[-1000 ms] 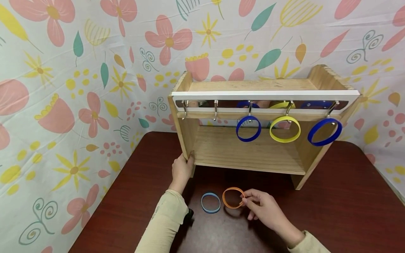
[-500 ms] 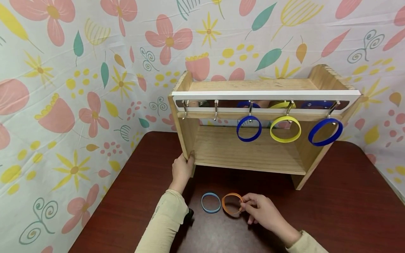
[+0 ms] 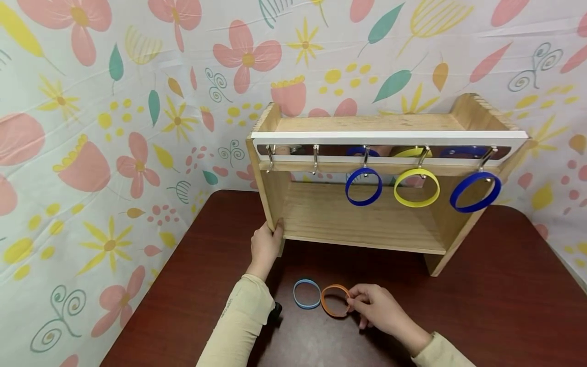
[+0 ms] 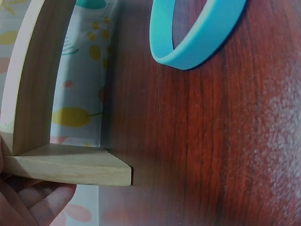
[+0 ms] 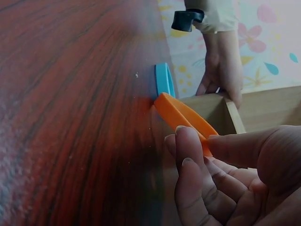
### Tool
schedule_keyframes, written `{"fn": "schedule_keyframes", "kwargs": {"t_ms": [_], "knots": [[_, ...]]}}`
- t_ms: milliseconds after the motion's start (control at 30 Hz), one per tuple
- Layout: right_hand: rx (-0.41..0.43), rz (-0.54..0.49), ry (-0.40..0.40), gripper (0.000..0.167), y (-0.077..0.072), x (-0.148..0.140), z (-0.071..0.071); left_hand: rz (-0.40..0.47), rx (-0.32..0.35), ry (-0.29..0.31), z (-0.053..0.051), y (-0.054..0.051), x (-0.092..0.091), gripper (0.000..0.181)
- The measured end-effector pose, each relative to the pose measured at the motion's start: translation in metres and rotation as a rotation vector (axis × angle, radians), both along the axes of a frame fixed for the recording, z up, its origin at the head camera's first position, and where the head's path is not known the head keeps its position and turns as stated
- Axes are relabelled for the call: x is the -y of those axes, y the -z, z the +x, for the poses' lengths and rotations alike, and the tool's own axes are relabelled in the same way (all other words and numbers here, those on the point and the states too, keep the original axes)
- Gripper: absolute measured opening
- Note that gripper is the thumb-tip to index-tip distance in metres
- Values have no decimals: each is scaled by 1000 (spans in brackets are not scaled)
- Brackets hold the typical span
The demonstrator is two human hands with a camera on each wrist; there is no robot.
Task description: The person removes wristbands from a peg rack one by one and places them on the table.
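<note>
Fingers, right hand (image 3: 378, 307): round orange rubbery ring (image 5: 175, 114) is pinched at right edge.
Orange ring: held just right of round light-blue rubbery ring (image 4: 202, 40).
Left hand (image 3: 266, 245): pale wooden shelf (image 3: 357, 219) is gripped.
Pinch: best kept light, against bending.

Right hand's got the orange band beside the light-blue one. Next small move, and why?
I'd probably have the right hand lower the pinched side of the orange band to the table. The band has come down since a second ago; in the right wrist view its far end sits low by the light-blue band, while the pinched side looks raised.
</note>
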State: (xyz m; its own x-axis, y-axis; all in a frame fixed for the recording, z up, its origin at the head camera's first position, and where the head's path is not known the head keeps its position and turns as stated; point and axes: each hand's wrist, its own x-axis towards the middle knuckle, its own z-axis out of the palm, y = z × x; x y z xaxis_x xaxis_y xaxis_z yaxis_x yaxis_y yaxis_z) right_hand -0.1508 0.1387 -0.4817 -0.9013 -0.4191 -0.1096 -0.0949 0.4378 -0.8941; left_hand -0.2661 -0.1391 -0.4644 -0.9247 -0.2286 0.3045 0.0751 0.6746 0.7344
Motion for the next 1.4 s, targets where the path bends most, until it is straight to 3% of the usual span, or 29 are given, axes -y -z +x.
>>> {"fn": "schedule_keyframes", "kwargs": {"t_ms": [800,1400], "knots": [[15,48,14,35,0,-8,0,-14,-12,-3,0,0,-1,36],[-105,39,63,30,-30,-15,2,10,-7,6,2,-2,-1,34]]}}
